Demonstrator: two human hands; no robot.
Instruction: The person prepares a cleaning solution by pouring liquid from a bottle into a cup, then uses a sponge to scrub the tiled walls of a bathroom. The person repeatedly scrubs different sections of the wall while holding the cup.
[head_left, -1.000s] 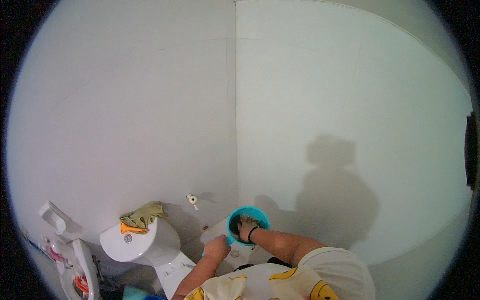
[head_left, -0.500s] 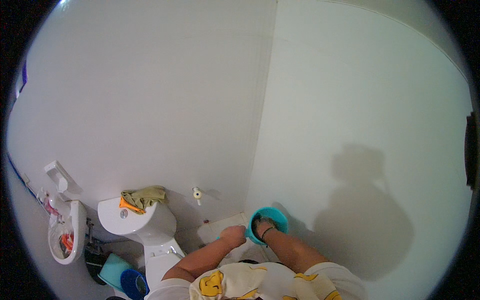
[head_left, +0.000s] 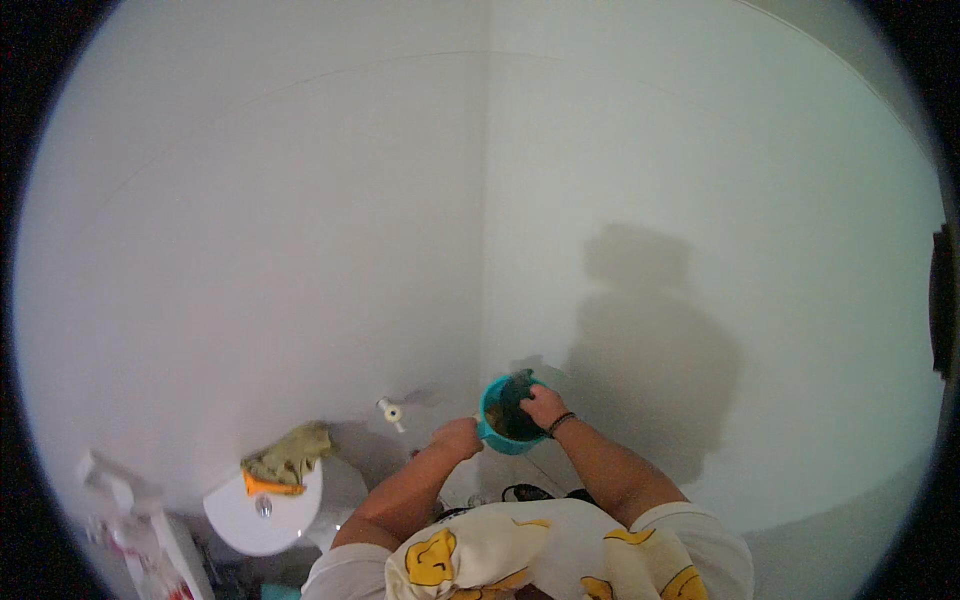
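Observation:
My left hand (head_left: 457, 439) is closed on the handle side of a teal plastic dipper (head_left: 508, 445), holding it out in front of me near the wall corner. My right hand (head_left: 543, 405) is at the dipper's right rim, its fingers closed on a dark, limp, cloth-like thing (head_left: 517, 392). Part of that dark thing sticks up past the far rim; the rest hangs inside the dipper. Shade in the dipper hides what else it holds.
A white toilet tank (head_left: 255, 525) stands at lower left, with an olive cloth (head_left: 295, 452) and an orange item (head_left: 272, 485) on top. A small valve (head_left: 392, 411) juts from the wall. At far lower left is a white sink (head_left: 180, 550).
My right hand has come up out of the dipper to its rim with the dark thing. The dipper has been raised, and the view has tilted up and turned right.

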